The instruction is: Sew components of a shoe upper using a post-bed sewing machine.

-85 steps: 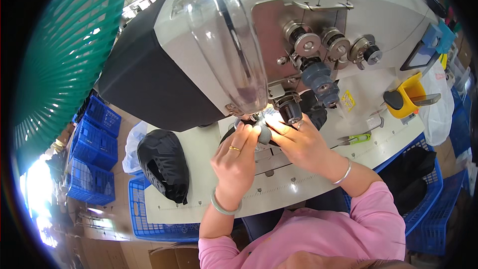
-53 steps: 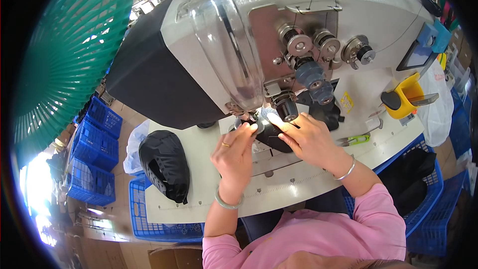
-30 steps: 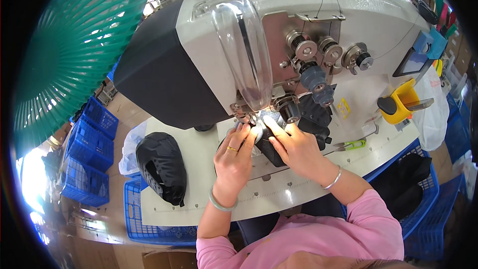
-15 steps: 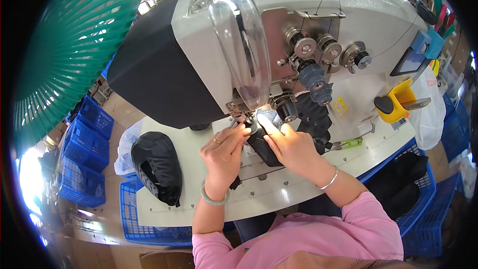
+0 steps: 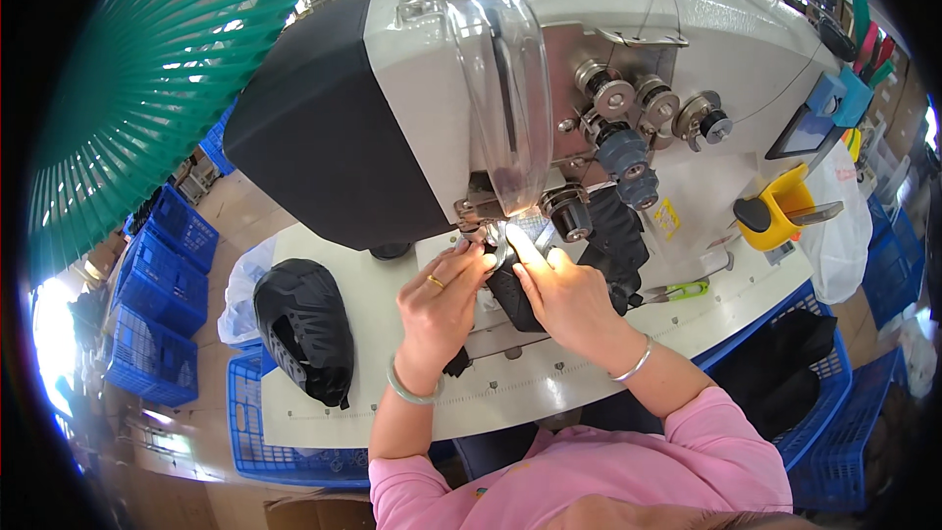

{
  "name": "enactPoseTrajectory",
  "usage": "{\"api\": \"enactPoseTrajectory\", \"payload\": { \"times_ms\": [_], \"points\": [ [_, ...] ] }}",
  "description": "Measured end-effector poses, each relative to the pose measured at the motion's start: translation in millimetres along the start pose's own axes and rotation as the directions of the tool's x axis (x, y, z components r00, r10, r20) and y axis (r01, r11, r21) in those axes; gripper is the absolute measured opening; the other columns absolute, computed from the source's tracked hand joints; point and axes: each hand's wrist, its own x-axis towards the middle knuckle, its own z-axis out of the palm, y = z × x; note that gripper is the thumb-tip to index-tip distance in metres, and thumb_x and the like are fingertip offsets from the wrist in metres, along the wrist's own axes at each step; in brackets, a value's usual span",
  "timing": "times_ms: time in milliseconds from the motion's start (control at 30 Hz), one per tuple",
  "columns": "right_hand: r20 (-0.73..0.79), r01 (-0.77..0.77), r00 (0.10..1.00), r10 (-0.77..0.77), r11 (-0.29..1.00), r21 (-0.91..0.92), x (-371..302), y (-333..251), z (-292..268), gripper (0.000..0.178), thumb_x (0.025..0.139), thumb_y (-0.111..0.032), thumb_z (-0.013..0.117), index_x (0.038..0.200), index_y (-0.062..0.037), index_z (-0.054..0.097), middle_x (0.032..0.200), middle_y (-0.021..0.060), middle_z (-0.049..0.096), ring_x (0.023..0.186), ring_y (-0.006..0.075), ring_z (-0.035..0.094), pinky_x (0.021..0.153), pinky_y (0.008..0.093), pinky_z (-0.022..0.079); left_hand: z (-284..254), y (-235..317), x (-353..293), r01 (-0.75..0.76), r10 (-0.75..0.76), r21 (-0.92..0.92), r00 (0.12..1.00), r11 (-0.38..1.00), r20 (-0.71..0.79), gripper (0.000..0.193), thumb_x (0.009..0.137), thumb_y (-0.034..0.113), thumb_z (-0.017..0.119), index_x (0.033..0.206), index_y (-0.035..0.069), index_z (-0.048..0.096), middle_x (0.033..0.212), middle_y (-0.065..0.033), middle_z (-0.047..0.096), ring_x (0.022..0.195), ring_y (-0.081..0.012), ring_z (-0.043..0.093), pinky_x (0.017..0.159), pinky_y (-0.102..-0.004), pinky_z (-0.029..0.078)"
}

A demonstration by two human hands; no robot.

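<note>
A black shoe upper (image 5: 510,302) lies under the needle area of a white sewing machine (image 5: 412,88), beneath its clear plastic guard (image 5: 505,88). My left hand (image 5: 439,302), with a ring on one finger, pinches the upper's edge on the left side. My right hand (image 5: 574,306) grips it from the right, index finger stretched toward the lit needle and thumb bent below. The fingertips and needle partly hide the stitched spot. Another black shoe upper (image 5: 306,329) rests on the table to the left of my left hand.
Green-handled thread snips (image 5: 677,291) lie right of my right hand. A yellow holder (image 5: 785,208) is fixed farther right. A green fan guard (image 5: 147,79) looms at upper left. Blue crates (image 5: 152,358) stand on the floor, and a blue basket (image 5: 805,383) sits under the table's right edge.
The view has shifted slightly, so the machine appears a little farther right. Both hands stay at the needle on the shoe upper, with barely any movement of the fingers.
</note>
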Motion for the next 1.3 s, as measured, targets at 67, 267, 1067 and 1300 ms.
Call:
{"api": "enactPoseTrajectory", "payload": {
  "times_ms": [67,267,1067,1300],
  "points": [
    [-0.006,0.001,1.0,-0.001,1.0,-0.004,1,-2,2,0.043,0.095,-0.022,0.06,0.135,-0.0081,0.056,0.068,0.0107,0.052,0.047,0.0265,0.054,0.045,0.0363,0.045,0,-4,0,-0.019,0.019,0.013,1.0,1.0,-0.012,0.02,0.072,-0.006,0.074,0.09,0.0,0.073,0.088,-0.0096,0.07,0.085,-0.0266,0.071,0.073,-0.0316,0.057],
    [-0.012,0.005,1.0,-0.006,0.999,-0.045,10,0,-2,0.018,0.095,-0.025,0.058,0.095,-0.0071,0.06,0.068,0.0118,0.057,0.051,0.0272,0.061,0.045,0.0351,0.049,2,-10,5,-0.058,0.058,0.005,0.998,0.998,0.024,0.019,0.071,-0.005,0.074,0.089,0.0,0.072,0.091,-0.0074,0.07,0.089,-0.0266,0.071,0.076,-0.0331,0.06],
    [0.065,0.388,0.921,-0.383,0.916,-0.099,62,56,4,0.013,0.08,-0.02,0.064,0.088,-0.0098,0.064,0.076,0.0057,0.064,0.066,0.0265,0.064,0.055,0.0391,0.05,4,2,8,-0.251,0.243,0.353,0.968,0.902,0.066,0.021,0.071,0.003,0.076,0.092,0.004,0.071,0.087,-0.0044,0.066,0.075,-0.0218,0.065,0.07,-0.0318,0.057],
    [0.047,0.399,0.917,-0.396,0.908,-0.13,66,56,8,0.028,0.077,-0.019,0.068,0.103,-0.0089,0.067,0.088,0.0048,0.067,0.073,0.0242,0.065,0.059,0.0393,0.052,-3,-20,9,-0.021,0.024,0.085,0.999,0.996,-0.029,0.015,0.074,0.003,0.074,0.088,0.003,0.069,0.086,-0.0071,0.066,0.074,-0.024,0.061,0.064,-0.0329,0.05]
  ]
}}
